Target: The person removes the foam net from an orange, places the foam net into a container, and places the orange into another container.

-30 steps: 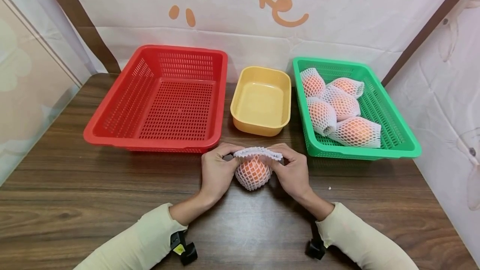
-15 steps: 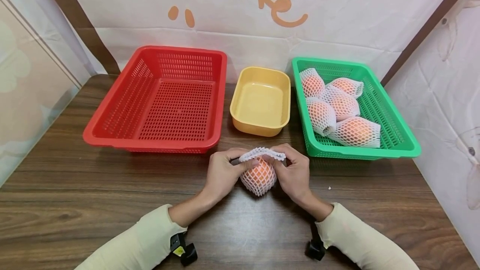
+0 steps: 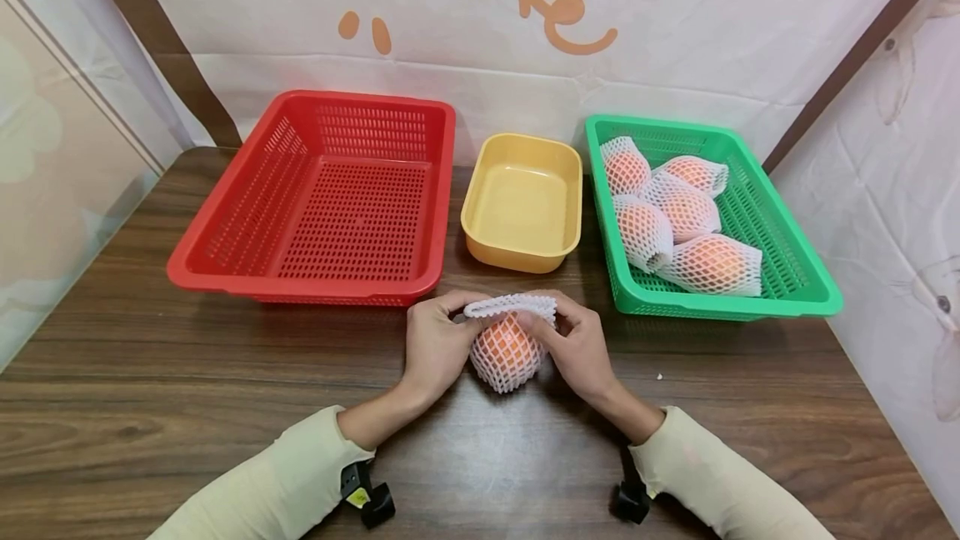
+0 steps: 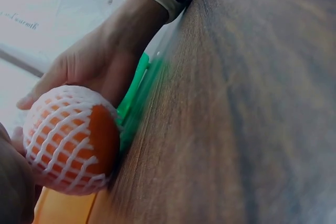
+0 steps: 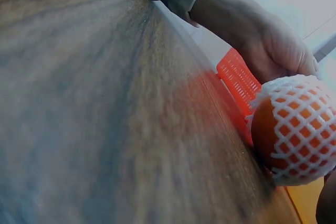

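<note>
In the head view an orange (image 3: 508, 338) in a white foam net sleeve (image 3: 504, 379) is between both hands, over the middle of the table. My left hand (image 3: 437, 343) pinches the sleeve's gathered upper edge from the left, thumb against the fruit. From the right, my right hand (image 3: 579, 347) grips the same edge, its thumb lying over the top of the orange. Bare peel of the orange (image 4: 105, 137) shows at the table side in the left wrist view. The right wrist view also has the orange (image 5: 264, 129) uncovered there. The fingers behind the sleeve are hidden.
A red basket (image 3: 300, 283) stands at the back left with nothing in it. Beside it is a yellow bin (image 3: 517, 255), also empty. At the right, a green basket (image 3: 780, 227) contains several net-wrapped oranges (image 3: 684, 211). A tiny white speck (image 3: 659, 377) lies on the wooden table (image 3: 225, 382).
The orange and both hands shifted slightly right, then back left. The net's upper edge has changed shape, and my right thumb has moved inward over the fruit.
</note>
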A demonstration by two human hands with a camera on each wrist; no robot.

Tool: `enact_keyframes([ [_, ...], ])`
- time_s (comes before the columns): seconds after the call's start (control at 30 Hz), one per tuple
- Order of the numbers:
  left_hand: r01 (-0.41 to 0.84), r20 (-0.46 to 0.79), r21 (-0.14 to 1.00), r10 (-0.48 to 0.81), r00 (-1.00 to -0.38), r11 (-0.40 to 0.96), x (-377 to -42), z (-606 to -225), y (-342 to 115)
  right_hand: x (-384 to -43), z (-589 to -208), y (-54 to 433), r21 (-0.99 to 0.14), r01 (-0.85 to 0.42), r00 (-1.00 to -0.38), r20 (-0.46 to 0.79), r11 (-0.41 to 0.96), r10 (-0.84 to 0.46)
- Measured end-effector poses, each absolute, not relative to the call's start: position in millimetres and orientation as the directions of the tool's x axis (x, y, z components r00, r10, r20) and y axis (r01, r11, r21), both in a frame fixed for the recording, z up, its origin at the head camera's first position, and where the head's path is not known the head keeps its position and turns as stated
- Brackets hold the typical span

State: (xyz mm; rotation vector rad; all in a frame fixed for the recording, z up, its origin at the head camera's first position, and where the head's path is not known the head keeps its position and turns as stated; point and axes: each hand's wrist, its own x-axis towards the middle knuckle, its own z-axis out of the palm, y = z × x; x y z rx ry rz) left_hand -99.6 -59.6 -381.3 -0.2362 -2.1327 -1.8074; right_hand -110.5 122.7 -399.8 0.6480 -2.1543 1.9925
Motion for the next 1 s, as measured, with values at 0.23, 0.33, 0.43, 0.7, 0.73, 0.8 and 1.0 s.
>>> enact_keyframes([
  [0.23, 0.457, 0.480, 0.870, -0.106, -0.871, 0.183, -101.6, -385.3, -58.7, -110.5, -397.7, 121.8, -0.919, -0.382, -0.912, 0.358, 0.099, -0.202],
  [0.33, 0.477, 0.500, 0.858, -0.094, -0.861, 0.190, -101.2, -385.3, -58.1, -105.7, -387.5, 118.3, -0.903, -0.401, -0.913, 0.379, 0.153, -0.154],
  [0.43, 0.479, 0.499, 0.854, -0.060, -0.864, 0.205, -99.7, -384.3, -57.7, -100.6, -376.4, 113.8, -0.893, -0.411, -0.912, 0.397, 0.185, -0.109],
  [0.7, 0.383, 0.384, 0.896, 0.042, -0.922, 0.224, -96.9, -381.7, -56.7, -100.1, -368.7, 108.3, -0.815, -0.518, -0.848, 0.530, 0.259, -0.027],
  [0.73, 0.374, 0.373, 0.900, 0.049, -0.927, 0.225, -96.3, -381.6, -56.5, -102.9, -372.6, 109.7, -0.805, -0.531, -0.837, 0.546, 0.264, -0.019],
  [0.8, 0.361, 0.357, 0.904, 0.060, -0.932, 0.230, -95.4, -382.2, -56.1, -108.6, -381.0, 112.6, -0.784, -0.558, -0.816, 0.578, 0.271, -0.008],
  [1.0, 0.344, 0.346, 0.909, 0.034, -0.938, 0.234, -96.4, -381.7, -53.4, -121.9, -401.5, 120.1, -0.716, -0.637, -0.750, 0.661, 0.286, -0.015],
])
